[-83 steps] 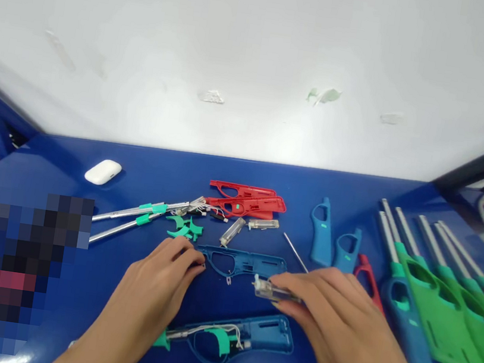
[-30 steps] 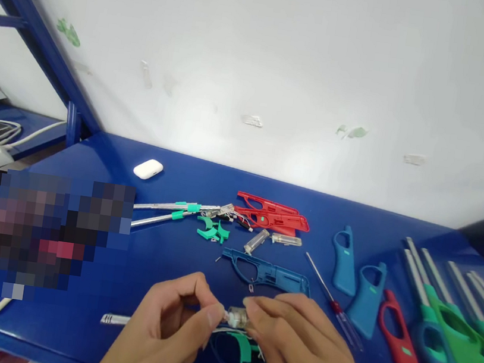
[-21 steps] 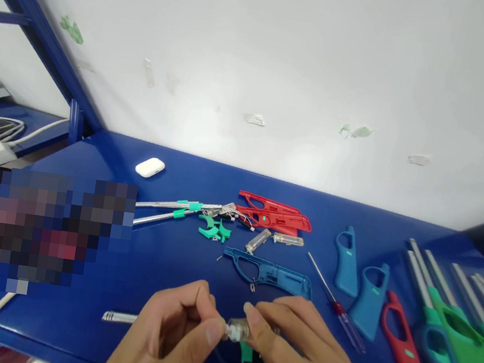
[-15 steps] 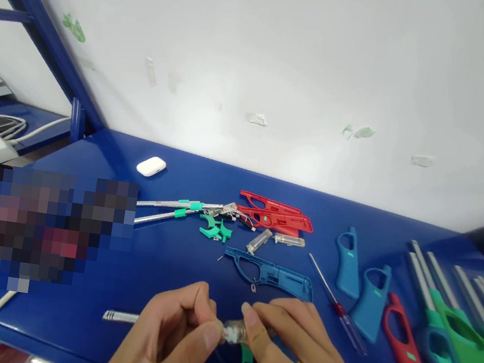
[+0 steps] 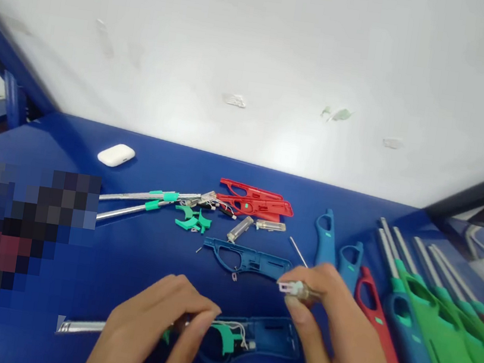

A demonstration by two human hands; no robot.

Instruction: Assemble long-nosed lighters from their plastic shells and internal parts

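Observation:
Between the thumb and fingers of my right hand point(image 5: 337, 339) is a small clear lighter fuel tank point(image 5: 309, 295), raised above the table, its pale valve end pointing left. My left hand point(image 5: 150, 325) hovers over the front part of an opened blue lighter shell point(image 5: 274, 336), thumb and index fingertips pressed together; what they pinch, if anything, is hidden. In that shell lie a green trigger point(image 5: 226, 338) and white wires point(image 5: 242, 327). A metal lighter tube point(image 5: 81, 327) sticks out to the left from beneath my left hand.
Behind lie an empty blue half-shell point(image 5: 266, 263), red half-shells point(image 5: 257, 200), two clear tanks point(image 5: 241, 228), loose green triggers point(image 5: 194, 221) and metal tubes point(image 5: 132, 196). Whole lighters point(image 5: 431, 310) crowd the right side, near a partly covered screwdriver point(image 5: 298, 251). A white case point(image 5: 116, 155) sits back left.
My hands have moved apart. The right has lifted the fuel tank up and right, away from the left hand's fingertips, uncovering the blue shell. The view has turned right.

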